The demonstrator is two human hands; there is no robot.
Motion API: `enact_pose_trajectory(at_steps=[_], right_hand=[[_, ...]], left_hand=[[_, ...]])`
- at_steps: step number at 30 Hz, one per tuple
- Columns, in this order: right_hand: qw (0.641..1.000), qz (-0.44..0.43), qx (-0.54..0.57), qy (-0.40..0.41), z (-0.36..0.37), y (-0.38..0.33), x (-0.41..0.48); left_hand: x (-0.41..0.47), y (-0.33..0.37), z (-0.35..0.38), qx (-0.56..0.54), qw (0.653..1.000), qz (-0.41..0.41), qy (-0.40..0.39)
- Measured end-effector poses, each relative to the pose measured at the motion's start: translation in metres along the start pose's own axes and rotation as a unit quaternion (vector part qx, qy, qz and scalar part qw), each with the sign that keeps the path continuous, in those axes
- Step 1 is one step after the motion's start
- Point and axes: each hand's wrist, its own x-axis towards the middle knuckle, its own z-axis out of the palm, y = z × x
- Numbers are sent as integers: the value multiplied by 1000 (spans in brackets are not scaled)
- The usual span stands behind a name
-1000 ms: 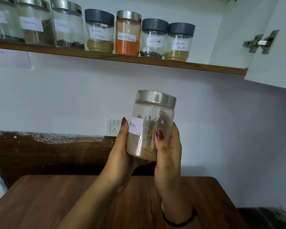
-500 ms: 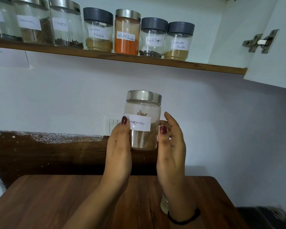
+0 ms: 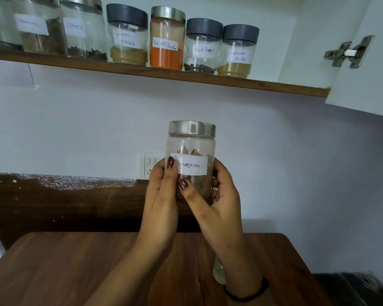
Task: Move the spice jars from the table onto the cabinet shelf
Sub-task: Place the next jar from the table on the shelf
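the cinnamon jar (image 3: 191,142) is upright in the air, above the bench (image 3: 75,272) and well below the shelf (image 3: 186,77), with its label facing the camera. the left hand (image 3: 161,202) grips its left side, thumb on the label edge. the right hand (image 3: 217,208) wraps its lower right, thumb across the front. labelled jars (image 3: 166,40) line the shelf. another jar (image 3: 218,273) stands on the bench, mostly hidden behind the right wrist.

The cinnamon jar (image 3: 191,160), clear glass with a steel lid, is held upright above the table (image 3: 75,272), label forward, below the shelf (image 3: 263,85) carrying a row of labelled jars (image 3: 166,40).
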Motion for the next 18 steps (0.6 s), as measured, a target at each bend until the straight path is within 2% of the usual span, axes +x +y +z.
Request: enact_pose_trajectory(at_steps=[11, 14, 18], right_hand=[[998, 35, 60, -9, -19, -4, 9], [998, 35, 42, -18, -24, -3, 12], [999, 21, 22, 9, -33, 4, 18]], left_hand=[[6, -9, 16, 27, 1000, 6, 7], [7, -8, 22, 21, 1000, 4, 5], [14, -11, 26, 22, 1000, 0, -19]])
